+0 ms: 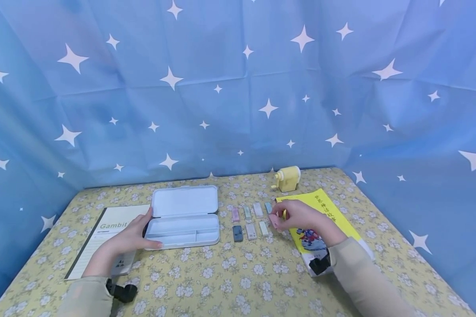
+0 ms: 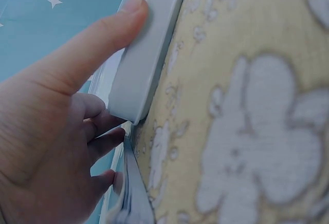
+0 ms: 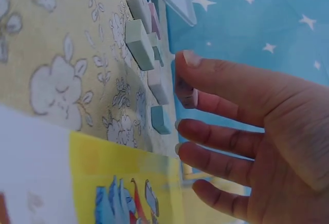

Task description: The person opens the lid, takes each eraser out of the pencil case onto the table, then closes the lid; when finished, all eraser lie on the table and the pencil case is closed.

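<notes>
An open white pencil case (image 1: 184, 218) lies on the flowered tablecloth (image 1: 238, 273). My left hand (image 1: 147, 230) holds its left end, thumb (image 2: 103, 34) pressed along the front wall (image 2: 146, 64) and the other fingers curled round the corner. To the right of the case lie two rows of small pastel erasers (image 1: 251, 231). My right hand (image 1: 279, 220) hovers at the right end of the rows and pinches a small pink eraser (image 3: 187, 96) between thumb and forefinger. A blue eraser (image 3: 160, 119) and a green eraser (image 3: 139, 44) lie just beside it.
A yellow picture book (image 1: 321, 211) lies under my right wrist. Behind it stands a yellow pencil sharpener (image 1: 287, 178). A "Gambit" notebook (image 1: 111, 224) sits under my left forearm. Blue starred cloth (image 1: 238, 88) walls in the table on three sides.
</notes>
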Motion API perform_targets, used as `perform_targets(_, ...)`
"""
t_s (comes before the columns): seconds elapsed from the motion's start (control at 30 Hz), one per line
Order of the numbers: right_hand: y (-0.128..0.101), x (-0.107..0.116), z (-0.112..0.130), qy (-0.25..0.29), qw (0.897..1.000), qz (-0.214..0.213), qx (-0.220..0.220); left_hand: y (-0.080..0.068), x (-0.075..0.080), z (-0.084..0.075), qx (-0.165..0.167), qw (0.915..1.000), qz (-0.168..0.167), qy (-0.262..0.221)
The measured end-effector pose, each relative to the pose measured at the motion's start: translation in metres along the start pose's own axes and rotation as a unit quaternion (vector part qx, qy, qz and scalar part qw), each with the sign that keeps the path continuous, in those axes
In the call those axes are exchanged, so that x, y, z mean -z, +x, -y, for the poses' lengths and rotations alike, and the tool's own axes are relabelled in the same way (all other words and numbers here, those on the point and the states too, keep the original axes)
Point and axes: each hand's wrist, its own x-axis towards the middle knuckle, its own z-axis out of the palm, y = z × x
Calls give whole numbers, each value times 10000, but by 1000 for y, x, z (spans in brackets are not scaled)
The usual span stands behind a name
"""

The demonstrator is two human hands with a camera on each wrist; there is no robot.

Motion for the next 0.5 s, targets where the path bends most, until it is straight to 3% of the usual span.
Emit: perform_targets(0.5,0,-4,-3,-252,9995,21,-165,0,-1,1,-19,10000,-24,37)
